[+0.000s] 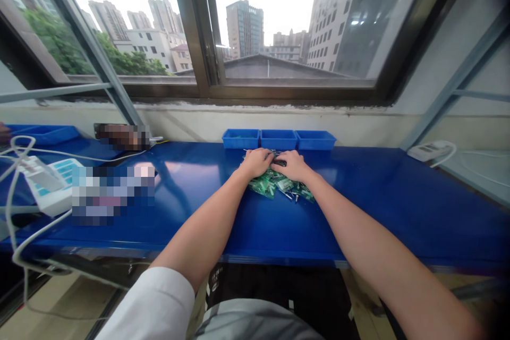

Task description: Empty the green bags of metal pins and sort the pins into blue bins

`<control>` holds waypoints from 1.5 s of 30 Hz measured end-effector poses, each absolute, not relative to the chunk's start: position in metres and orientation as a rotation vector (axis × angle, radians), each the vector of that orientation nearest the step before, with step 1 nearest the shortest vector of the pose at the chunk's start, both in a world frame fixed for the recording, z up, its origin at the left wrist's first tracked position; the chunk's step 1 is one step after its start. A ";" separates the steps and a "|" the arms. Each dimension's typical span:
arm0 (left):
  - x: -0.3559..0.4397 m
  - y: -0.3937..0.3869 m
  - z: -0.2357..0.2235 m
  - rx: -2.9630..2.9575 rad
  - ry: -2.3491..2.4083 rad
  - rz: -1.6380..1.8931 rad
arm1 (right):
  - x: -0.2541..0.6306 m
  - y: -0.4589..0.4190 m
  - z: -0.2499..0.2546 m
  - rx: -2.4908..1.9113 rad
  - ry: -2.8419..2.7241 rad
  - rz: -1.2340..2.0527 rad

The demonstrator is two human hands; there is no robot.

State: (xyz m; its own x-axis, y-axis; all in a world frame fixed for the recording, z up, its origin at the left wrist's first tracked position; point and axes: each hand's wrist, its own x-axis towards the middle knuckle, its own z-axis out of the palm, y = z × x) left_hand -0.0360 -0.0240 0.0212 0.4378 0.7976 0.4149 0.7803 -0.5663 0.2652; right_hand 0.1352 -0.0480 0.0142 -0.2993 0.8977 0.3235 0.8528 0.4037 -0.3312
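Note:
A loose pile of small green plastic packets [263, 186] and screw-like metal pieces [292, 198] lies on the blue table in front of me. My left hand [258, 162] rests on the left upper side of this pile, its fingers slightly bent and apart, pointing inward. From the right, my right hand [294, 164] lies over the pile too, fingers loosely curved toward the left hand. Both hands look open, though the fingertips are partly hidden among the pieces. Just behind the hands stand three blue bins in a row; the left bin [240, 143] shows something greenish inside.
The middle bin [278, 143] and right bin [316, 143] stand against the wall below the window. On the left, a white power strip [53, 191] with cables, a phone-like device [119, 137] and a blurred-out item share the blue table [187, 223]. A white adapter [429, 151] sits far right.

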 end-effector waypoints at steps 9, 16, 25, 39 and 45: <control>-0.035 -0.027 0.021 2.672 1.417 0.756 | 0.133 -0.049 0.016 -1.421 -2.214 0.136; -0.034 -0.030 0.024 2.667 1.434 0.772 | 0.131 -0.052 0.022 -1.464 -2.229 0.161; -0.034 -0.032 0.026 2.626 1.448 0.818 | 0.132 -0.050 0.018 -1.440 -2.197 0.103; -0.045 -0.024 0.032 2.293 1.272 1.045 | 0.133 -0.049 0.021 -1.354 -1.934 0.101; -0.048 -0.016 0.028 2.048 1.047 1.095 | 0.134 -0.049 0.020 -1.369 -1.901 0.180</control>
State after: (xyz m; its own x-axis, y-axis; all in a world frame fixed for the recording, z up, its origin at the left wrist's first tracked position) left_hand -0.0477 -0.0160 0.0283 0.3534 0.8446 0.4021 0.3637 -0.5201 0.7728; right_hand 0.1340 -0.0492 0.0204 -0.1245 0.8570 0.5001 0.7480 0.4123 -0.5202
